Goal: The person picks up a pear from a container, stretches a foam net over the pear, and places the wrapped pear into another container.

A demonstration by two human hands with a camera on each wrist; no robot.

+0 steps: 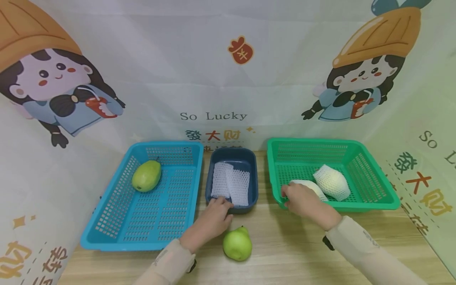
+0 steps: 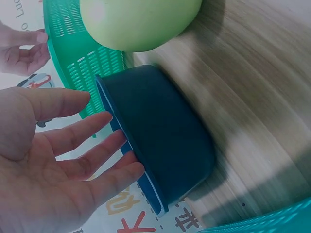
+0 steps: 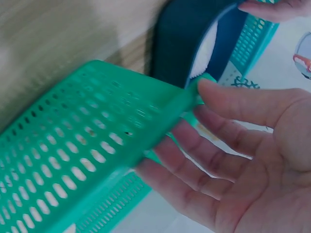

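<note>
My left hand reaches over the front rim of a small dark blue tub, its fingers loosely extended in the left wrist view. Two white foam net sleeves lie flat inside that tub. At the near left corner of the green basket, my right hand has its fingers over the rim and the thumb beside it in the right wrist view. A net-wrapped fruit lies by this hand, partly hidden by it; another wrapped fruit sits to its right. A bare green pear stands on the table near my left hand.
A large blue basket stands at left with one green fruit near its back left. The wooden table runs along the front. Behind everything hangs a printed cloth with cartoon figures.
</note>
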